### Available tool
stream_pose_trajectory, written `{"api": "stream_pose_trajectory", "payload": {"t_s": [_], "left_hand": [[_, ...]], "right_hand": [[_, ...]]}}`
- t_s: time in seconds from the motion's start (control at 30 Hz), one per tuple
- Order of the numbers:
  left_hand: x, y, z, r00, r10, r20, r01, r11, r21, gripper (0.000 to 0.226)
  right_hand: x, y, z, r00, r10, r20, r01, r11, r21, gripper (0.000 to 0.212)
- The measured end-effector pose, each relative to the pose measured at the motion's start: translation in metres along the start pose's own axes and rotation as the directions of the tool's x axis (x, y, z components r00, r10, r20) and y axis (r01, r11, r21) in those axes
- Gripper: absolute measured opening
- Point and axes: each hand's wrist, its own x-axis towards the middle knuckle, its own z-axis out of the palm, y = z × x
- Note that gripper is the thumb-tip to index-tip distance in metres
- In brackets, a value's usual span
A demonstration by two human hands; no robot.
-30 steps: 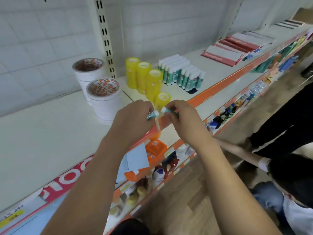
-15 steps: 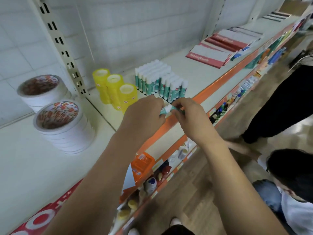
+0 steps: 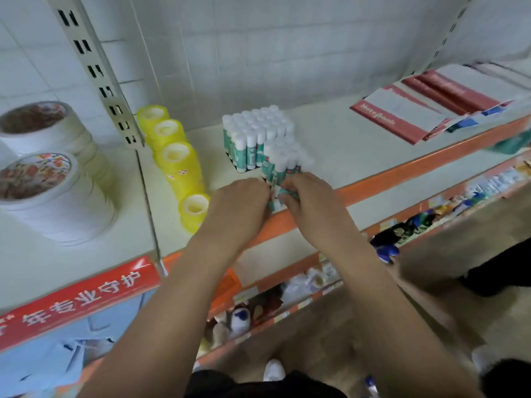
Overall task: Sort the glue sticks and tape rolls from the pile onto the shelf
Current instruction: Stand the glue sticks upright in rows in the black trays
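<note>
Left hand (image 3: 241,202) and right hand (image 3: 311,201), close together, each gripped glue sticks (image 3: 275,198). Glue block (image 3: 255,133) stood just beyond the hands; yellow tape rolls (image 3: 179,159) left of left hand.

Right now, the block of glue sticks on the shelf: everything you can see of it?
The glue stick block is many identical sticks standing upright in tight rows. White plastic-looking caps, teal-and-white labelled bodies, dark bases. It stands on the pale shelf, right of the yellow tape rolls, apart from them. Its front right corner is motion-blurred; there the left hand and right hand grip a few loose sticks at its edge.
</note>
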Motion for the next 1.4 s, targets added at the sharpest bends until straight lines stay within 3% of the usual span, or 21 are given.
{"api": "stream_pose_trajectory", "payload": {"t_s": [0.2, 0.33, 0.47, 0.6, 0.77, 1.03, 1.2, 1.4], "left_hand": [[0.003, 0.006, 0.004, 0.994, -0.103, 0.036, 0.108, 0.979, -0.172, 0.027], [0.006, 0.015, -0.001, 0.991, -0.126, -0.038, 0.109, 0.946, -0.306, 0.022], [0.009, 0.017, 0.001, 0.991, -0.124, -0.052, 0.102, 0.945, -0.311, 0.014], [0.012, 0.011, 0.004, 0.988, -0.151, -0.030, 0.137, 0.950, -0.280, 0.018], [0.015, 0.013, 0.003, 0.996, -0.073, -0.049, 0.056, 0.957, -0.286, 0.019], [0.013, 0.013, -0.001, 0.992, -0.055, -0.111, 0.016, 0.945, -0.327, 0.021], [0.008, 0.010, -0.015, 0.943, -0.058, -0.327, -0.116, 0.865, -0.488, 0.031], [0.009, 0.017, -0.023, 0.928, -0.030, -0.372, -0.181, 0.836, -0.518, 0.027]], "right_hand": [[0.004, 0.017, -0.004, 0.998, -0.055, 0.032, 0.054, 0.998, 0.014, 0.016], [0.005, 0.021, -0.005, 0.992, -0.114, 0.055, 0.111, 0.993, 0.047, 0.018], [0.009, 0.022, -0.008, 0.988, -0.137, 0.076, 0.124, 0.980, 0.157, 0.021], [0.010, 0.029, -0.017, 0.992, -0.084, 0.093, 0.045, 0.932, 0.360, 0.033], [0.013, 0.029, -0.021, 0.998, -0.036, -0.043, 0.051, 0.903, 0.426, 0.021], [0.010, 0.024, -0.019, 0.993, -0.058, -0.099, 0.096, 0.891, 0.443, 0.019], [0.005, 0.023, -0.018, 0.996, 0.002, -0.093, 0.040, 0.896, 0.443, 0.019], [0.005, 0.023, -0.020, 0.993, 0.003, -0.121, 0.040, 0.932, 0.359, 0.018]]}}
